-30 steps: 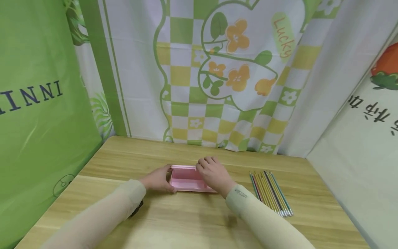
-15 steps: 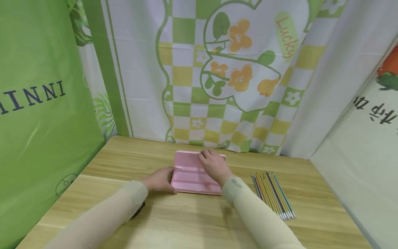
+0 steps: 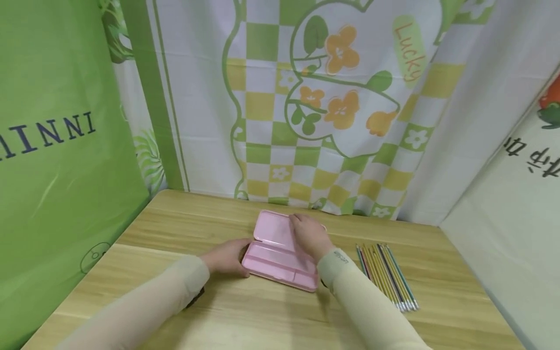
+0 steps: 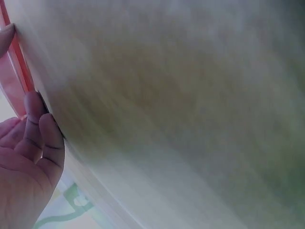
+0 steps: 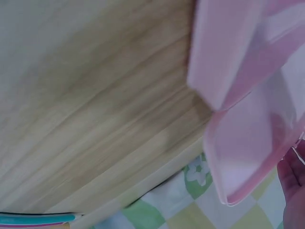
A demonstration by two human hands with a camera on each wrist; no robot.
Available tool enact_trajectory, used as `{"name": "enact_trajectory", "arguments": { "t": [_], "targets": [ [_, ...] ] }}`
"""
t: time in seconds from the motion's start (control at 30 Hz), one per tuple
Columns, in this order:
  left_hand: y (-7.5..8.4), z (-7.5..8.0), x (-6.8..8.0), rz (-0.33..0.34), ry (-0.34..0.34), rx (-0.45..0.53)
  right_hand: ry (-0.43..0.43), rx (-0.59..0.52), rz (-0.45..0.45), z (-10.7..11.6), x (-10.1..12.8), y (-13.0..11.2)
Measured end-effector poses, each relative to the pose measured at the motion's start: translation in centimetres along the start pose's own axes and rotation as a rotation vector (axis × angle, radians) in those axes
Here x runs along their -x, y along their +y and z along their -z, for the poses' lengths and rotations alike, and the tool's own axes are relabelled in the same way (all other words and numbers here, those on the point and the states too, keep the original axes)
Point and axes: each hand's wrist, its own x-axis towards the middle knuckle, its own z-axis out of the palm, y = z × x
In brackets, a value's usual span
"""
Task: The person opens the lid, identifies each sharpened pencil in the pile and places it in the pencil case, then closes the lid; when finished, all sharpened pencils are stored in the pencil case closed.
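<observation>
Presently, a pink pencil case (image 3: 280,260) is found lying open on the wooden table (image 3: 175,223), slightly below the centre of the head view. Its lid (image 3: 273,231) is folded back toward the upper part of the frame, and the shallow tray faces upward, so the interior is exposed.

The left hand (image 3: 227,256) is placed against the left end of the case, with thumb and fingers pinching that end; this placement appears intended to steady the base against sliding. In the left wrist view the fingers (image 4: 45,138) are seen curled beside a pink edge.

The right hand (image 3: 309,235) is laid over the right part of the lid, apparently holding it open; whether the fingers are spread or gripping the lid edge cannot be told.

A row of coloured pencils (image 3: 385,274) is laid parallel at the right of the frame, near the case but not touching it, within easy reach of the right hand.
</observation>
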Motion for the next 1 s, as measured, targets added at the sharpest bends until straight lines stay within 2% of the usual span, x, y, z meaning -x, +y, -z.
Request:
{"name": "enact_trajectory", "arguments": {
  "t": [0.1, 0.2, 0.4, 0.53, 0.7, 0.93, 1.0],
  "targets": [
    [0.7, -0.2, -0.2, -0.008, 0.001, -0.011, -0.022, 0.000, -0.018, 0.3, 0.1, -0.2],
    [1.3, -0.3, -0.3, 0.014, 0.023, -0.035, -0.013, -0.005, -0.001, 0.8, 0.2, -0.7],
    [1.9, -1.3, 0.2, 0.057, 0.023, -0.192, 0.020, -0.011, 0.064, 1.4, 0.7, -1.3],
    [2.5, -2.2, 1.0, 0.111, 0.032, -0.305, 0.051, -0.018, 0.095, 1.7, 1.2, -1.0],
    [3.3, -2.9, 1.6, 0.186, 0.054, -0.346, 0.078, -0.032, 0.118, 2.3, 1.8, -0.1],
    [2.5, -3.7, 1.7, 0.228, -0.036, -0.427, 0.045, -0.027, 0.104, 2.6, 2.7, 1.3],
    [2.1, -3.8, 1.7, 0.219, -0.022, -0.440, 0.045, -0.020, 0.095, 2.6, 3.1, 1.9]
  ]
}}
